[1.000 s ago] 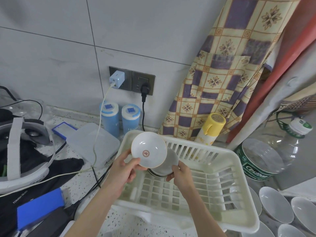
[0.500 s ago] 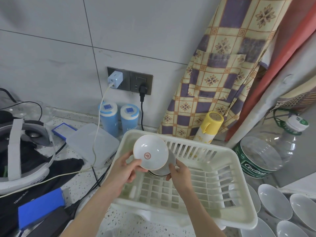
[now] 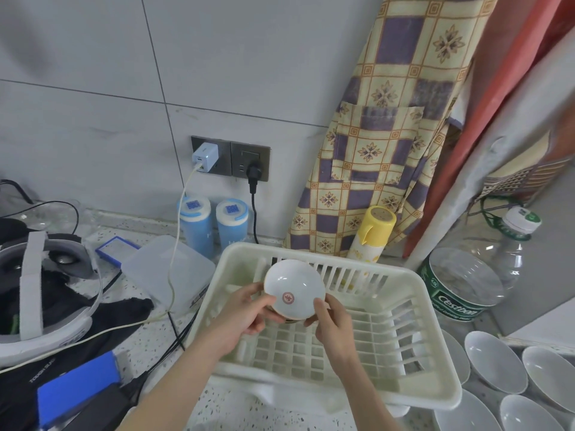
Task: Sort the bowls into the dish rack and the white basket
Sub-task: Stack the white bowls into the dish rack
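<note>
Hands (image 3: 289, 315) over white basket (image 3: 435, 312) on speckled counter (image 3: 146, 340), tiled wall (image 3: 93, 88) behind

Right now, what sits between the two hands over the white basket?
In the head view, the bowl with the red emblem, gripped between the left hand and right hand, above the white basket.

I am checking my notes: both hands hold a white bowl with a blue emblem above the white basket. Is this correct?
Not quite. In the head view the emblem inside the white bowl is red, not blue. The rest stands: the left hand and right hand hold it above the white basket.
</note>
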Action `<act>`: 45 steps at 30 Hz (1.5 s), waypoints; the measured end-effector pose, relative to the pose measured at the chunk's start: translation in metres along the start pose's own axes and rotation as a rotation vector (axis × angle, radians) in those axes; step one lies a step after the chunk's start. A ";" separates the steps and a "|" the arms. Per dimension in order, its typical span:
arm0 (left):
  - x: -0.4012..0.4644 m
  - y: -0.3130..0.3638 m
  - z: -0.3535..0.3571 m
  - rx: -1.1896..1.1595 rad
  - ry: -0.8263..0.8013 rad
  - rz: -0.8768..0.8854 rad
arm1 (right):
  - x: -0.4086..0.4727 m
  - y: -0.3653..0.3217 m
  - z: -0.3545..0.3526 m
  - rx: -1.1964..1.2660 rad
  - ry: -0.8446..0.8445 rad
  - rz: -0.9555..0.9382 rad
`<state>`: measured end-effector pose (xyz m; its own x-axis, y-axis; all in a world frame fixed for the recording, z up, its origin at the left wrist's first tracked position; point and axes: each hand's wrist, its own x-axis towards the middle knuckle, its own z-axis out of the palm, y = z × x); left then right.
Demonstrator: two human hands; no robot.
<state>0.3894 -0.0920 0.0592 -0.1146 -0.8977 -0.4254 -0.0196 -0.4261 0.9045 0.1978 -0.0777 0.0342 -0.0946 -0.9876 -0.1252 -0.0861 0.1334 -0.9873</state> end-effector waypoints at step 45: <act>0.026 -0.036 0.003 0.635 0.202 0.270 | 0.031 0.009 -0.001 -0.246 -0.050 0.068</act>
<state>0.3837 -0.0994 0.0154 -0.0126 -0.9919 -0.1265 -0.5976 -0.0939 0.7963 0.1931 -0.1072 0.0218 -0.0597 -0.9777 -0.2015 -0.3207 0.2099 -0.9236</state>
